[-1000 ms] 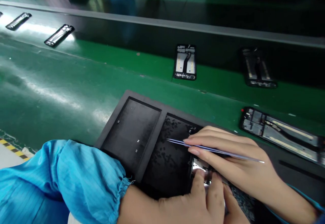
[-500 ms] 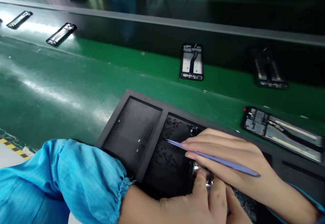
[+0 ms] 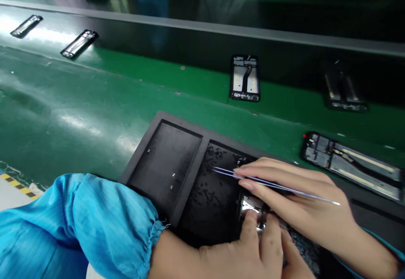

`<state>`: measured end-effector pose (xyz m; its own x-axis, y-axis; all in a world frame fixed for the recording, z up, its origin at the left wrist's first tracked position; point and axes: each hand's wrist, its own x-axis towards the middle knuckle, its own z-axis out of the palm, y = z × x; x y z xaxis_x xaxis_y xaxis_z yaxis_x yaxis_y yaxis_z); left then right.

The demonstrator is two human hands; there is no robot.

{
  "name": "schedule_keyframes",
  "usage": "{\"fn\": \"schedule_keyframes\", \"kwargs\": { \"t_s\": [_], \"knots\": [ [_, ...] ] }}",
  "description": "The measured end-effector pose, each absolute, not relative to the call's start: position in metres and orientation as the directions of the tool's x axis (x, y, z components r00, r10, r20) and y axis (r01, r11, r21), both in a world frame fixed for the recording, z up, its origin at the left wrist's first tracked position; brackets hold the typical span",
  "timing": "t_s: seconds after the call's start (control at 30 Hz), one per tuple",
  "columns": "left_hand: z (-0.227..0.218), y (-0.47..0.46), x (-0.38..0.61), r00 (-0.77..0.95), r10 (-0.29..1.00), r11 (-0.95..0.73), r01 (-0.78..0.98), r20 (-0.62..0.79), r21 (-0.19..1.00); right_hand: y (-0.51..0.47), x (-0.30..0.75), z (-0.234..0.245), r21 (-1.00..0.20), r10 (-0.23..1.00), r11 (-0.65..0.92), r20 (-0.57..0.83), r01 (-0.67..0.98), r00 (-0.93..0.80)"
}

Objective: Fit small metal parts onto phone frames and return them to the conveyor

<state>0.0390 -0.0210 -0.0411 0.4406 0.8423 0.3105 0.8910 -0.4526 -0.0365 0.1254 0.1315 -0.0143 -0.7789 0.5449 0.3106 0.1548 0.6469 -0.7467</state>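
My right hand (image 3: 297, 203) pinches thin metal tweezers (image 3: 228, 172), their tips pointing left over the right compartment of a black foam tray (image 3: 144, 142). That compartment holds several tiny dark parts. My left hand (image 3: 253, 249), in a blue sleeve (image 3: 82, 224), presses its fingertips onto a phone frame (image 3: 253, 206) at the tray's right side, mostly hidden under both hands. The tray's left compartment (image 3: 164, 165) holds only a few small specks.
A green conveyor belt (image 3: 95, 97) runs behind the tray, carrying open phone frames at centre (image 3: 245, 78), right (image 3: 343, 87) and far left (image 3: 79, 43). Another phone frame (image 3: 348, 165) lies to the right of my hands. Yellow-black tape (image 3: 15, 184) marks the near left edge.
The phone frames on the belt have drifted right. My right hand with the tweezers shifted slightly, the tips now a little further right; my left hand stays pressed on the frame.
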Motion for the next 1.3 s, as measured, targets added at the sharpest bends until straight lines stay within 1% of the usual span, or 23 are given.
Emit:
{"fn": "schedule_keyframes", "kwargs": {
  "t_s": [0.1, 0.23, 0.37, 0.43, 0.5, 0.57, 0.67, 0.73, 0.8, 0.83, 0.87, 0.9, 0.93, 0.97, 1.0, 1.03, 1.07, 1.1, 1.17, 1.2, 1.23, 1.27, 1.3],
  "knots": [
    [-0.043, -0.021, 0.035, 0.422, 0.840, -0.437, 0.899, 0.342, -0.036, 0.131, 0.123, -0.014, -0.746, 0.552, 0.650, 0.331, 0.147, -0.765],
    [-0.046, -0.023, 0.043, 0.404, 0.866, -0.417, 0.909, 0.295, -0.018, 0.131, 0.119, -0.014, -0.740, 0.536, 0.660, 0.338, 0.134, -0.773],
    [-0.049, -0.024, 0.049, 0.382, 0.892, -0.401, 0.915, 0.241, 0.034, 0.131, 0.117, -0.014, -0.734, 0.533, 0.666, 0.343, 0.134, -0.773],
    [-0.050, -0.025, 0.047, 0.397, 0.884, -0.426, 0.901, 0.247, 0.077, 0.131, 0.117, -0.015, -0.727, 0.536, 0.672, 0.346, 0.141, -0.770],
    [-0.049, -0.025, 0.042, 0.413, 0.872, -0.449, 0.889, 0.262, 0.092, 0.131, 0.117, -0.016, -0.725, 0.536, 0.674, 0.345, 0.144, -0.770],
    [-0.046, -0.024, 0.036, 0.416, 0.873, -0.444, 0.894, 0.255, 0.060, 0.131, 0.116, -0.016, -0.727, 0.538, 0.672, 0.344, 0.144, -0.770],
    [-0.039, -0.020, 0.029, 0.475, 0.847, -0.481, 0.876, 0.238, -0.039, 0.131, 0.115, -0.017, -0.742, 0.547, 0.652, 0.320, 0.154, -0.773],
    [-0.031, -0.016, 0.023, 0.553, 0.779, -0.547, 0.830, 0.295, -0.112, 0.131, 0.116, -0.015, -0.760, 0.565, 0.626, 0.291, 0.171, -0.772],
    [-0.021, -0.011, 0.017, 0.604, 0.696, -0.591, 0.789, 0.390, -0.168, 0.133, 0.119, -0.010, -0.790, 0.612, 0.579, 0.258, 0.202, -0.748],
    [-0.014, -0.008, 0.013, 0.618, 0.656, -0.612, 0.771, 0.433, -0.173, 0.135, 0.122, -0.007, -0.809, 0.643, 0.548, 0.242, 0.215, -0.727],
    [-0.006, -0.005, 0.008, 0.620, 0.630, -0.634, 0.759, 0.468, -0.152, 0.138, 0.126, -0.003, -0.830, 0.674, 0.511, 0.226, 0.223, -0.703],
    [0.003, -0.001, 0.003, 0.613, 0.630, -0.654, 0.750, 0.477, -0.101, 0.140, 0.132, 0.001, -0.851, 0.699, 0.476, 0.211, 0.224, -0.683],
    [0.012, 0.004, -0.004, 0.606, 0.662, -0.668, 0.744, 0.441, -0.019, 0.143, 0.138, 0.005, -0.867, 0.715, 0.448, 0.200, 0.219, -0.670],
    [0.021, 0.011, -0.011, 0.591, 0.725, -0.655, 0.750, 0.354, 0.092, 0.146, 0.145, 0.009, -0.878, 0.720, 0.429, 0.189, 0.214, -0.668],
    [0.029, 0.018, -0.019, 0.561, 0.796, -0.602, 0.773, 0.227, 0.202, 0.149, 0.152, 0.012, -0.884, 0.718, 0.417, 0.178, 0.211, -0.673],
    [0.035, 0.027, -0.027, 0.522, 0.849, -0.524, 0.807, 0.087, 0.272, 0.151, 0.158, 0.014, -0.888, 0.711, 0.408, 0.163, 0.212, -0.684],
    [0.039, 0.037, -0.035, 0.470, 0.881, -0.430, 0.842, -0.051, 0.326, 0.153, 0.163, 0.015, -0.891, 0.700, 0.400, 0.146, 0.215, -0.699],
    [0.040, 0.047, -0.042, 0.415, 0.898, -0.337, 0.863, -0.147, 0.377, 0.154, 0.167, 0.015, -0.894, 0.685, 0.392, 0.128, 0.215, -0.717],
    [0.034, 0.065, -0.054, 0.320, 0.887, -0.078, 0.815, -0.333, 0.574, 0.155, 0.171, 0.015, -0.902, 0.644, 0.379, 0.097, 0.206, -0.759],
    [0.029, 0.072, -0.058, 0.305, 0.850, 0.079, 0.732, -0.430, 0.676, 0.156, 0.172, 0.014, -0.903, 0.621, 0.380, 0.090, 0.200, -0.778],
    [0.023, 0.077, -0.061, 0.316, 0.795, 0.242, 0.618, -0.518, 0.748, 0.156, 0.171, 0.013, -0.901, 0.600, 0.388, 0.088, 0.193, -0.795],
    [0.017, 0.081, -0.062, 0.340, 0.746, 0.370, 0.503, -0.573, 0.781, 0.156, 0.171, 0.012, -0.897, 0.580, 0.400, 0.092, 0.185, -0.810],
    [0.011, 0.083, -0.062, 0.363, 0.718, 0.444, 0.419, -0.594, 0.792, 0.156, 0.170, 0.012, -0.894, 0.564, 0.411, 0.095, 0.179, -0.820]
  ]
}}
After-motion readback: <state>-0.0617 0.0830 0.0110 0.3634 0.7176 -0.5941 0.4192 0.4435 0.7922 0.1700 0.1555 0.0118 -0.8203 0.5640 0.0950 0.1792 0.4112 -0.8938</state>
